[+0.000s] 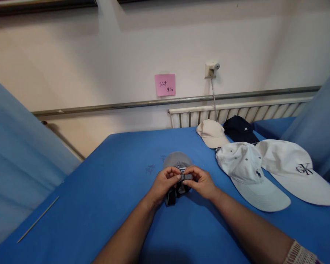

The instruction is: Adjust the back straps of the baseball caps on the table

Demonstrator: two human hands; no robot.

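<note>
A grey cap (178,158) with dark lettering lies in front of me on the blue-covered table (99,205), its brim side pointing away. My left hand (165,181) pinches the grey strap (186,176) at the back of the cap between thumb and fingers. On the strap's other side, my right hand (200,180) grips it in the same way, fingertips close to the left ones. A dark loose strap end (169,197) hangs down onto the cloth below my left hand. The fingers partly hide the cap's opening.
To the right lie a beige cap (212,132), a navy cap (238,129), a pale cap (244,165) and a white cap (288,157). A thin stick (38,219) rests at the left. Blue curtains (13,157) flank the table; a metal rail (132,105) runs along the wall.
</note>
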